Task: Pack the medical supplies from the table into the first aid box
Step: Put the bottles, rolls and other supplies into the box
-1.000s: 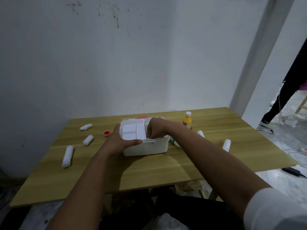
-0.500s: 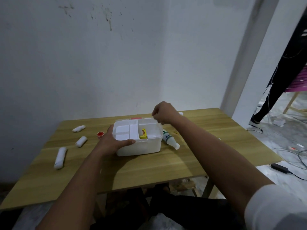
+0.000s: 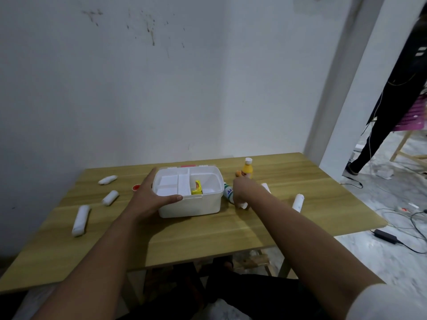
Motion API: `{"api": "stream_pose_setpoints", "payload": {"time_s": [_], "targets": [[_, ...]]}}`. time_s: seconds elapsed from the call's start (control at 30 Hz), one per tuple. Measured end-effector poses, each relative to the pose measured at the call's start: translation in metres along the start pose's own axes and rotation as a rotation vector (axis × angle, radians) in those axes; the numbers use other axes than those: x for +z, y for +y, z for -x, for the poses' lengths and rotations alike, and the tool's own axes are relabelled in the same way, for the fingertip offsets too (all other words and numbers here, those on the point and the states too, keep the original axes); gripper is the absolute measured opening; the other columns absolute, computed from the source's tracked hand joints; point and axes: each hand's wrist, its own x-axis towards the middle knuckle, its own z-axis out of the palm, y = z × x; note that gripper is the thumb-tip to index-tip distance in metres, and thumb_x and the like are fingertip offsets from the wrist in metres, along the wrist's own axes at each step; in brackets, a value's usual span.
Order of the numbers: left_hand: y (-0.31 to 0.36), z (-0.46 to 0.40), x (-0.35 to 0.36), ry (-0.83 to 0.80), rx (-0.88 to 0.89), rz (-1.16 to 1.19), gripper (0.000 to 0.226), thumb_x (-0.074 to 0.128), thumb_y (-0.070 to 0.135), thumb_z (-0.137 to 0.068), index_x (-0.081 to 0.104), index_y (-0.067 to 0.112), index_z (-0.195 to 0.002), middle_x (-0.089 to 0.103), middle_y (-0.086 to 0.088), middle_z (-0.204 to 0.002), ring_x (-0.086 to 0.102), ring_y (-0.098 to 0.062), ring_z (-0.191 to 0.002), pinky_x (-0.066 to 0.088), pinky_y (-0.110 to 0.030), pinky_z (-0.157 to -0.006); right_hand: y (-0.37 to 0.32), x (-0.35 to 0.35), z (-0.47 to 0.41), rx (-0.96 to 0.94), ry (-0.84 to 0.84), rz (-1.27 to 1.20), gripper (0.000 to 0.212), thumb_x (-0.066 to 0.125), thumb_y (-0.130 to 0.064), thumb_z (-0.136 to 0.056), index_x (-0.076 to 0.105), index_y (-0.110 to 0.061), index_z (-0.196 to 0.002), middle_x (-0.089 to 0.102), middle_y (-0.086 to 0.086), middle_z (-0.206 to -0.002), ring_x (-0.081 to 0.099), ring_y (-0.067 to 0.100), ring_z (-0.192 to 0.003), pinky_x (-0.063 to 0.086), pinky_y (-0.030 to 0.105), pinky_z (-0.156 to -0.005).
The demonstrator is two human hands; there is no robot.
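On the table, head view: only one camera, so everything below comes from it.
Table: light wood, pushed against a white wall.
First aid box: white, lid off or back, standing at the middle of the table; a white divided tray sits in its left half.
Yellow packet: upright inside the box, just right of the tray.
My left hand: fingers spread wide over the box's left wall, thumb laid along the near rim, steadying it.
My right hand: just right of the box, fingers curled down over the white bottle that lies on its side there; it looks like I am gripping it, but the fingers hide the contact.
Orange bottle: upright with a white cap, behind my right hand.
Small orange thing: beside that bottle, too blurred to name.
Bandage rolls, left side: three white ones lying apart, far, middle, near.
Bandage rolls, right side: one well right of my forearm, another partly hidden behind my wrist.
Red cap: flat on the table, left of my left hand.
Doorway at right: a person's dark leg and cables on the floor.
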Motion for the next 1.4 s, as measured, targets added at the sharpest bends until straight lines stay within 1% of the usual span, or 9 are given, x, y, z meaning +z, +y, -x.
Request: {"api": "stream_pose_setpoints", "payload": {"time_s": [0.13,0.27,0.43,0.53,0.63,0.87,1.03,1.23,1.4], "targets": [[0.002,0.001,0.001,-0.022,0.015,0.009,0.129,0.090,0.050,-0.063,0.012,0.031,-0.164,0.030,-0.001,-0.166,0.032,-0.027,-0.148,0.038,-0.044,-0.110,0.010,-0.014,0.001,-0.012,0.012,-0.124,0.057,0.078,-0.009,-0.087,0.056,0.001,-0.138,0.071,0.018,-0.115,0.073,0.030,-0.104,0.060,0.043,-0.092],[0.005,0.000,0.000,-0.048,0.041,0.011,0.116,0.090,0.041,-0.070,0.019,0.033,-0.162,0.037,0.002,-0.160,0.039,-0.019,-0.135,0.041,-0.035,-0.097,0.019,-0.053,0.005,-0.013,0.161,-0.279,0.025,0.081,-0.012,-0.085,0.071,0.002,-0.103,0.076,0.016,-0.080,0.078,0.028,-0.071,0.066,0.044,-0.072],[0.006,-0.011,-0.004,-0.135,0.081,0.011,0.078,0.091,0.036,-0.070,0.039,0.057,-0.124,0.043,0.032,-0.128,0.043,-0.010,-0.126,0.040,-0.015,-0.076,0.021,-0.103,0.012,-0.058,0.365,-0.336,0.012,0.079,-0.004,-0.082,0.071,0.000,-0.091,0.075,0.015,-0.074,0.077,0.028,-0.065,0.066,0.045,-0.066],[0.006,-0.015,-0.005,-0.104,0.041,-0.016,0.116,0.094,0.039,-0.068,0.023,0.035,-0.160,0.036,0.013,-0.157,0.038,-0.017,-0.139,0.043,-0.030,-0.100,0.014,-0.121,0.015,-0.139,0.405,-0.420,0.018,0.081,-0.005,-0.081,0.074,0.000,-0.097,0.075,0.018,-0.079,0.077,0.028,-0.066,0.066,0.044,-0.064],[0.001,-0.018,-0.006,-0.103,0.031,-0.054,0.137,0.092,0.061,-0.051,0.020,0.031,-0.163,0.030,0.005,-0.166,0.035,-0.020,-0.145,0.040,-0.042,-0.109,-0.001,-0.128,0.019,-0.237,0.400,-0.481,0.021,0.081,-0.004,-0.081,0.074,-0.002,-0.101,0.075,0.017,-0.082,0.078,0.028,-0.069,0.066,0.043,-0.064],[0.001,-0.020,-0.004,-0.129,0.035,-0.035,0.137,0.093,0.055,-0.055,0.014,0.031,-0.164,0.029,0.003,-0.167,0.033,-0.023,-0.147,0.040,-0.042,-0.109,-0.044,-0.088,-0.011,-0.290,0.420,-0.271,0.021,0.073,-0.005,-0.086,0.069,-0.005,-0.107,0.069,0.013,-0.097,0.071,0.028,-0.078,0.064,0.044,-0.074],[0.005,-0.020,-0.006,-0.196,0.056,0.013,0.119,0.087,0.074,-0.037,0.032,0.056,-0.141,0.041,0.012,-0.150,0.041,-0.013,-0.128,0.046,-0.029,-0.089,-0.056,-0.053,-0.036,-0.319,0.403,-0.176,0.023,0.072,-0.006,-0.084,0.068,-0.008,-0.107,0.071,0.012,-0.102,0.067,0.027,-0.089,0.061,0.040,-0.081],[-0.005,-0.028,-0.008,-0.163,-0.005,-0.045,0.155,0.088,0.079,-0.034,0.017,0.032,-0.163,0.026,0.003,-0.168,0.034,-0.025,-0.147,0.041,-0.050,-0.112,-0.055,-0.053,-0.037,-0.323,0.336,-0.219,0.031,0.081,-0.009,-0.080,0.070,-0.005,-0.109,0.073,0.012,-0.102,0.071,0.027,-0.086,0.063,0.040,-0.077],[-0.009,-0.030,-0.004,-0.153,0.029,-0.050,0.147,0.090,0.073,-0.042,0.016,0.032,-0.163,0.027,0.002,-0.167,0.035,-0.026,-0.145,0.041,-0.048,-0.109,-0.033,-0.078,-0.027,-0.321,0.270,-0.441,0.031,0.085,-0.025,-0.083,0.072,-0.004,-0.103,0.076,0.013,-0.088,0.077,0.024,-0.076,0.066,0.038,-0.067]]}}
